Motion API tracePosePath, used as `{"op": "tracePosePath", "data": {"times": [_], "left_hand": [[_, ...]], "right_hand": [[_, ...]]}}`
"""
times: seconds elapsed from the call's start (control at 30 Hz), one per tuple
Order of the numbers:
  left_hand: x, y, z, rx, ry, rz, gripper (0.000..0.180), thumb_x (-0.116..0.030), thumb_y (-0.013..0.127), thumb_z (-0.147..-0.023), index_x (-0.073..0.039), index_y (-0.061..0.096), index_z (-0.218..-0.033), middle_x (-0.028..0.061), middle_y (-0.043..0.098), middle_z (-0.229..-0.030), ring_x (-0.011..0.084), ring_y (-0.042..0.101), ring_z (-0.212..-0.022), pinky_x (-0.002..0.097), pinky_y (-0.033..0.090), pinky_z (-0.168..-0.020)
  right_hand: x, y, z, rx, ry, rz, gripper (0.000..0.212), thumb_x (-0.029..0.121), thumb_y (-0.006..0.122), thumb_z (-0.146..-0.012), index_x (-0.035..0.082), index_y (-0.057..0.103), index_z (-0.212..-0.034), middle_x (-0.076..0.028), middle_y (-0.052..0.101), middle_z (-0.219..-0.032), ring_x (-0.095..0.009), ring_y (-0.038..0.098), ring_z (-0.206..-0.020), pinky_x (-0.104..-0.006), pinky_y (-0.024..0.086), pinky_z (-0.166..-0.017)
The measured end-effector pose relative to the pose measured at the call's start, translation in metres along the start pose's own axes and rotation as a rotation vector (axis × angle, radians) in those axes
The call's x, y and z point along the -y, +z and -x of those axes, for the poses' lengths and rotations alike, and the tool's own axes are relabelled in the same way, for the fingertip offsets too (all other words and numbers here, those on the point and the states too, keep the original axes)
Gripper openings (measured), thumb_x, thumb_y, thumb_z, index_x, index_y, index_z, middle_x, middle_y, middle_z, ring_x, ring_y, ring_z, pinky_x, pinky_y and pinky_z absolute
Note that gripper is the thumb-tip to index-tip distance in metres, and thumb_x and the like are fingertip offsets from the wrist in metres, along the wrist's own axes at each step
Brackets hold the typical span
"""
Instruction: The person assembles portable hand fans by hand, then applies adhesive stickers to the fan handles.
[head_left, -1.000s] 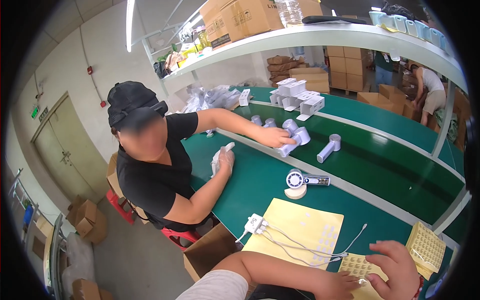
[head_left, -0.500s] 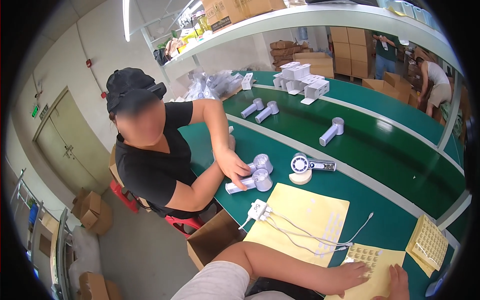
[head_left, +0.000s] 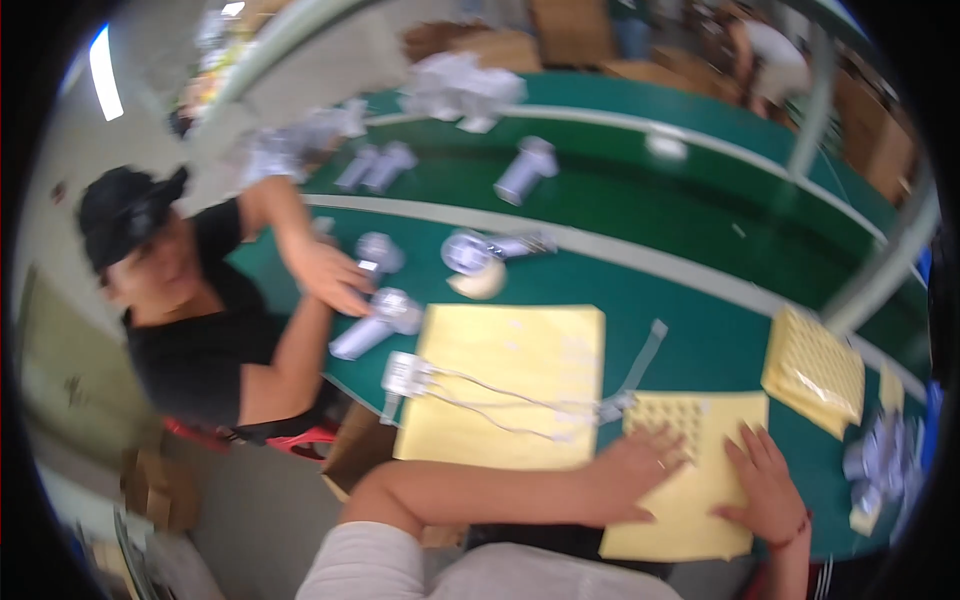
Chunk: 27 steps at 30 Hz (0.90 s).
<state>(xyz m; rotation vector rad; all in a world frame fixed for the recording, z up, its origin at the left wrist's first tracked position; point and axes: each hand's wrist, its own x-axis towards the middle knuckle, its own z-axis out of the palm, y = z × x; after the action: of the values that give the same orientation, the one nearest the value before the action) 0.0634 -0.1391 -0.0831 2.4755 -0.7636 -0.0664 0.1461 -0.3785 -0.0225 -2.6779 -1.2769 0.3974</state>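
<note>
A yellow sheet (head_left: 690, 525) lies on the green desk (head_left: 670, 300) directly in front of the person, spanning the space between the two hands. The left hand (head_left: 632, 478) reaches in across the sheet's left edge, palm down and fingers spread loosely, the fingertips over the lower part of the small raised rows (head_left: 664, 410) at its upper left. The right hand (head_left: 765, 485) lies across the right edge, fingers apart and pointing away from the person, the thumb out over the sheet. Neither hand is closed around anything; blur makes it impossible to tell how firmly either one presses. A bare strip of the sheet shows between them. Just beyond the left forearm is a larger yellow sheet (head_left: 510, 335), crossed by white cables (head_left: 490, 385) that run from a white charger block (head_left: 403, 374) at its left edge. Past the right hand, near the desk's far side, sits a stack of yellow sheets (head_left: 815, 370) in shiny clear wrap. At the left, a co-worker's hand (head_left: 335, 277) is beside two pale handheld fans (head_left: 375, 325).
</note>
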Motion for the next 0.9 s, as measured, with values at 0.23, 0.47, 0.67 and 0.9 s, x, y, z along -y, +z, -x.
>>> {"op": "tracePosePath", "data": {"times": [0.23,0.47,0.67,0.9], "left_hand": [[0.009,-0.021,-0.002,0.077,0.041,-0.161,0.066,-0.039,0.058,-0.080,-0.006,0.033,-0.132,0.0162,0.028,-0.138,0.0347,0.024,-0.129,0.0467,0.023,-0.104],[0.006,-0.025,-0.009,0.071,0.077,-0.115,0.063,-0.038,0.059,-0.079,-0.005,0.038,-0.129,0.0154,0.034,-0.135,0.0337,0.030,-0.125,0.0446,0.027,-0.101],[0.021,-0.034,-0.032,-0.100,-0.013,-0.109,0.069,-0.031,0.067,-0.073,0.000,0.038,-0.126,0.0218,0.041,-0.122,0.0328,0.041,-0.113,0.0388,0.036,-0.092],[0.028,-0.051,-0.059,0.110,-0.243,0.013,0.077,-0.029,0.075,-0.065,0.000,0.038,-0.125,0.0173,0.045,-0.106,0.0302,0.044,-0.101,0.0378,0.038,-0.086]], "right_hand": [[0.014,0.008,0.004,-0.086,0.096,-0.036,0.067,0.035,0.070,-0.068,0.009,0.045,-0.124,-0.013,0.037,-0.133,-0.036,0.031,-0.124,-0.0486,0.026,-0.101],[0.015,0.020,0.023,-0.184,0.154,-0.128,0.058,0.029,0.071,-0.068,0.007,0.050,-0.117,-0.012,0.045,-0.124,-0.033,0.040,-0.115,-0.0424,0.033,-0.097],[0.020,0.018,0.021,-0.165,0.150,-0.114,0.066,0.030,0.074,-0.064,0.007,0.047,-0.121,-0.013,0.040,-0.128,-0.034,0.036,-0.120,-0.0421,0.033,-0.098],[0.021,0.032,0.024,-0.250,0.282,-0.196,0.076,0.029,0.076,-0.062,0.007,0.042,-0.126,-0.016,0.032,-0.133,-0.038,0.030,-0.123,-0.0439,0.030,-0.101]]}}
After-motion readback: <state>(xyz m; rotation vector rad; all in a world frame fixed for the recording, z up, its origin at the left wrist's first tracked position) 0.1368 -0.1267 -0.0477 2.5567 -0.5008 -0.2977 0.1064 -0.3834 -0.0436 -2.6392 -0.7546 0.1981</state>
